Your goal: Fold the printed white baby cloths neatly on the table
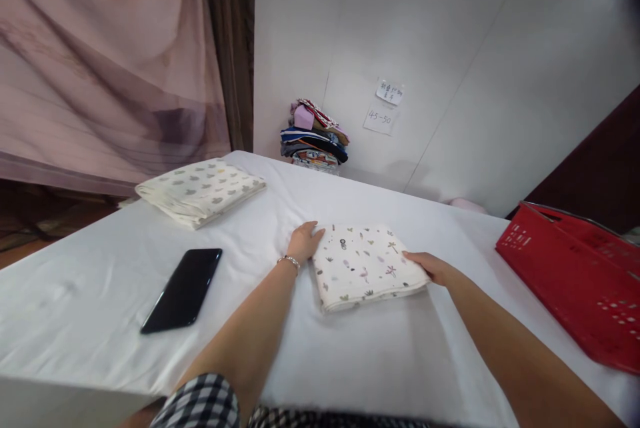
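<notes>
A folded cream cloth with small printed figures (367,263) lies on the white table (350,361) in front of me. My left hand (304,241), a bracelet on its wrist, rests against the cloth's left edge with the fingers curled onto it. At the cloth's right edge my right hand (429,266) touches it, fingers partly tucked under or beside the fold. Neither hand lifts the cloth.
A second folded cloth with grey prints (200,189) lies at the far left of the table. A black phone (184,288) lies left of my left arm. A red plastic basket (575,275) stands at the right edge. Stacked clothes (315,138) sit against the wall.
</notes>
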`<state>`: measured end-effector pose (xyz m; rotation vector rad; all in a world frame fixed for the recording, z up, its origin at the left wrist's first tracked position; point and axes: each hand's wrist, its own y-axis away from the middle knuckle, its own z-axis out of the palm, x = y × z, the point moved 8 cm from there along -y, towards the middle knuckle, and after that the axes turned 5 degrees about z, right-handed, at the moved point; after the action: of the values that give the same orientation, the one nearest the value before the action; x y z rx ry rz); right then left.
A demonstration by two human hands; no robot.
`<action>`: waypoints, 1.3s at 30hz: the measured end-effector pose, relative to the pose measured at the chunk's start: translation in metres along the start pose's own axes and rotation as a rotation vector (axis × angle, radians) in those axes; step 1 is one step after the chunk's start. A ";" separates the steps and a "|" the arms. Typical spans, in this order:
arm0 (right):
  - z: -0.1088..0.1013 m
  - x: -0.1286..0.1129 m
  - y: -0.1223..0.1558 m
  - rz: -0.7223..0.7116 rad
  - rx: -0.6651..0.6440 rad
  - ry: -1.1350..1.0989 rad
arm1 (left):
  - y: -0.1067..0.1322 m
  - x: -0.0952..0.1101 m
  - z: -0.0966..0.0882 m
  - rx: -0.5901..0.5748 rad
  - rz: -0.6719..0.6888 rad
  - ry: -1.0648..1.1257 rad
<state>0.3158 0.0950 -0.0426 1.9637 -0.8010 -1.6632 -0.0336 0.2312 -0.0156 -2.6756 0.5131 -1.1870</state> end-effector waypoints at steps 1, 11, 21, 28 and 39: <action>-0.001 0.000 -0.001 -0.006 0.011 0.007 | 0.000 0.000 0.000 -0.001 0.004 -0.001; -0.008 -0.004 0.010 -0.049 0.279 0.163 | -0.002 -0.003 0.001 -0.001 -0.007 0.047; -0.012 0.032 0.041 -0.019 0.264 0.036 | 0.002 -0.001 -0.008 0.031 -0.068 0.082; -0.012 0.049 0.047 0.018 0.229 -0.034 | 0.011 0.011 -0.009 -0.127 -0.177 -0.133; -0.011 0.045 0.043 -0.044 0.200 0.027 | 0.032 0.036 0.011 -0.386 -0.231 -0.123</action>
<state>0.3255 0.0323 -0.0451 2.1471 -0.9525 -1.6322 -0.0110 0.1880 -0.0077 -3.1884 0.4627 -1.0566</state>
